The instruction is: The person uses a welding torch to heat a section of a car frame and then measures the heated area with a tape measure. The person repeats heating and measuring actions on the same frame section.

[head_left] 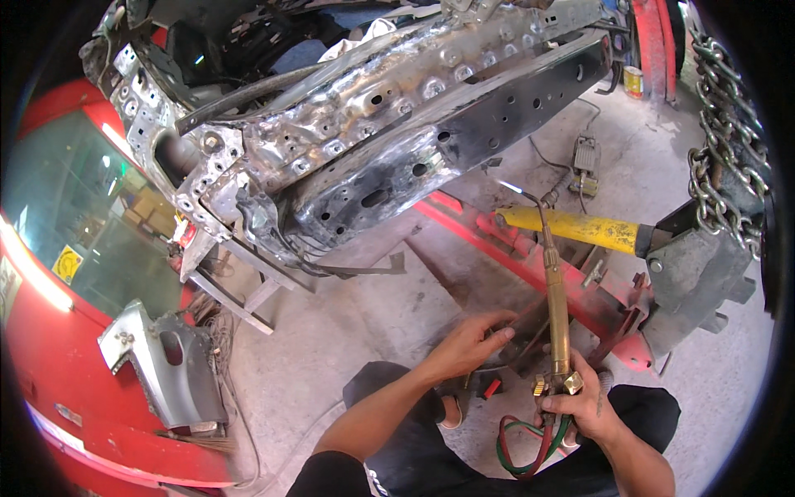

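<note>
My right hand (pixel 595 406) grips a brass gas torch (pixel 560 319) by its lower end, beside two brass valve knobs, with the thumb across the front. Red and green hoses (pixel 517 465) loop down below the grip. The torch stands nearly upright, its thin neck bending left at the top to a small bright flame (pixel 511 188). That flame is apart from the dark metal bumper beam (pixel 431 157) of the stripped car front. My left hand (pixel 474 341) hovers left of the torch handle, thumb and fingers apart; its fingertips are partly hard to make out against dark metal.
A red frame arm (pixel 530 277) and a yellow cylinder (pixel 580 229) lie beyond the torch. Chains (pixel 729 141) hang at the right. A grey control box (pixel 586 153) sits on the floor. At left are a red car (pixel 91 398), a silver panel (pixel 170 369) and a metal stand (pixel 240 286).
</note>
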A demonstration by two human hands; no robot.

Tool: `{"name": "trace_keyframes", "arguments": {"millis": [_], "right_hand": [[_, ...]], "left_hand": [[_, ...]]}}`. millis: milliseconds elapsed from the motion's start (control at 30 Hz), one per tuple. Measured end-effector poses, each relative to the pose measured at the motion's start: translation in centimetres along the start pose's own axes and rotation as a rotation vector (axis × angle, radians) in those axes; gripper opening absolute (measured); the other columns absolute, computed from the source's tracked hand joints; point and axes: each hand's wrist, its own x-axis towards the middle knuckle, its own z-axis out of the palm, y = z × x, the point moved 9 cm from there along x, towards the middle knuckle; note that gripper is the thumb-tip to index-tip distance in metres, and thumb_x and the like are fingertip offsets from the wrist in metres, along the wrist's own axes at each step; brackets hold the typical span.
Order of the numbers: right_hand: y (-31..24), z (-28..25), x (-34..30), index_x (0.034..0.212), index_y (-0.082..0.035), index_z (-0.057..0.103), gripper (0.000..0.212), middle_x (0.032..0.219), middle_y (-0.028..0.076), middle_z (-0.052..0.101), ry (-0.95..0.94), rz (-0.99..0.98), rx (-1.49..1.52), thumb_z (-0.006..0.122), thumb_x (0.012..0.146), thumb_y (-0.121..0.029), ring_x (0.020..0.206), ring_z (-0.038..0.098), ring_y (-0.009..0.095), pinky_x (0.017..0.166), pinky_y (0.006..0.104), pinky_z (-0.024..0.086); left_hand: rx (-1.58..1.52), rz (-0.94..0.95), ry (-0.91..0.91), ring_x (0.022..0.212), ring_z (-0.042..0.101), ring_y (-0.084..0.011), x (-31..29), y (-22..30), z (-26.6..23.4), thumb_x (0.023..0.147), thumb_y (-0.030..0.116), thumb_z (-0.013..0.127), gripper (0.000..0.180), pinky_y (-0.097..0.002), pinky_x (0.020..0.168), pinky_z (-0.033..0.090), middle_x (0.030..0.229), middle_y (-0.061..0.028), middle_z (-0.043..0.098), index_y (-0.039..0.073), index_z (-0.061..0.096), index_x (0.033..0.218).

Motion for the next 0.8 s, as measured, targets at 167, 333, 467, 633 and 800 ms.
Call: {"name": "trace_keyframes", "arguments": {"millis": [167,333,467,633,800], "right_hand": [[0.0,-0.6,0.8,0.146,-0.003,0.033,0.082,0.097,0.014,0.061,0.034,-0.007,0.068,0.075,0.075,-0.002,0.074,0.066,0.025,0.063,0.0409,0.061],[-0.5,-1.1,0.4,0.145,-0.003,0.035,0.08,0.099,0.012,0.061,0.063,-0.024,0.061,0.074,0.076,-0.002,0.077,0.066,0.024,0.065,0.0407,0.062],[-0.1,-1.3,0.6,0.145,-0.004,0.037,0.077,0.104,0.011,0.06,0.077,-0.026,0.021,0.074,0.077,-0.002,0.082,0.066,0.022,0.068,0.0395,0.062],[0.5,-2.2,0.8,0.142,0.001,0.039,0.073,0.11,0.009,0.062,0.021,-0.105,-0.023,0.077,0.08,-0.009,0.097,0.064,0.018,0.078,0.0343,0.056],[0.1,-2.2,0.2,0.14,0.001,0.039,0.069,0.106,0.01,0.063,0.03,-0.07,0.016,0.075,0.081,-0.008,0.088,0.068,0.019,0.074,0.0343,0.056]], "left_hand": [[0.009,-0.041,-0.016,0.083,0.054,-0.0107,0.3,0.3,-0.6,0.103,0.024,0.059,0.04,-0.0285,0.074,0.047,0.097,-0.0028,0.064,0.002,0.058,0.136],[0.019,0.038,0.014,0.084,0.056,-0.0128,0.8,-0.1,-0.2,0.102,0.024,0.059,0.04,-0.0299,0.075,0.048,0.105,-0.0065,0.066,0.002,0.059,0.136],[-0.02,-0.149,-0.041,0.094,0.061,-0.0172,0.3,0.2,-0.2,0.102,0.024,0.06,0.039,-0.0331,0.082,0.05,0.114,-0.0117,0.069,0.002,0.061,0.134],[-0.022,-0.142,-0.031,0.085,0.057,-0.0125,0.3,-0.5,0.2,0.102,0.023,0.062,0.037,-0.0291,0.075,0.048,0.103,-0.007,0.066,0.003,0.062,0.133],[0.019,-0.193,-0.061,0.083,0.056,-0.0124,0.3,-0.4,0.8,0.101,0.023,0.062,0.037,-0.0287,0.074,0.047,0.099,-0.0066,0.065,0.003,0.062,0.133]]}}
